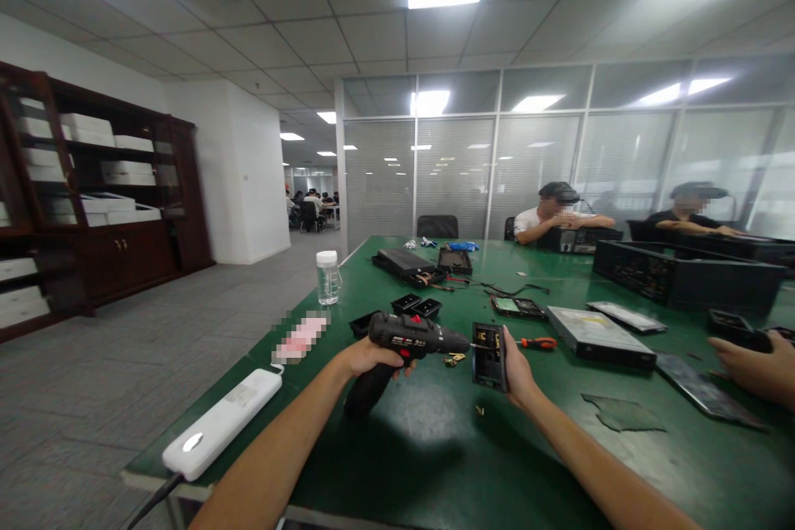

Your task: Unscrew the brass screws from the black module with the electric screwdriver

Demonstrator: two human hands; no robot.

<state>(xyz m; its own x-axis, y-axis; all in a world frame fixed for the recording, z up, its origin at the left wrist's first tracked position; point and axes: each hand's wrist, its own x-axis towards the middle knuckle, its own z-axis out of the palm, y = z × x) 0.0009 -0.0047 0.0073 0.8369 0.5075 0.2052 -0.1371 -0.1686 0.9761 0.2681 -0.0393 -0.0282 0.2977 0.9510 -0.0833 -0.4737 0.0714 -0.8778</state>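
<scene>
My left hand (365, 356) is wrapped round the grip of a black cordless drill (403, 334) with red details. The drill lies level, pointing right, and its thin bit reaches the open face of a small black plastic case (489, 377). Brass-coloured pieces show inside that case. Gripping the case by its right edge, my right hand (518, 366) holds it upright above the table. Small brass parts (455, 359) lie on the table just behind the drill tip, and another brass piece (479, 411) lies nearer me. Several black plastic cases (416, 305) sit behind the drill.
The green table (428, 472) carries a red-handled screwdriver (539, 343), a silver disc drive (599, 335), a white power strip (224, 422), a bottle (328, 277) and a computer case (689, 275). A co-worker's hand (754, 364) is at right; two people sit across.
</scene>
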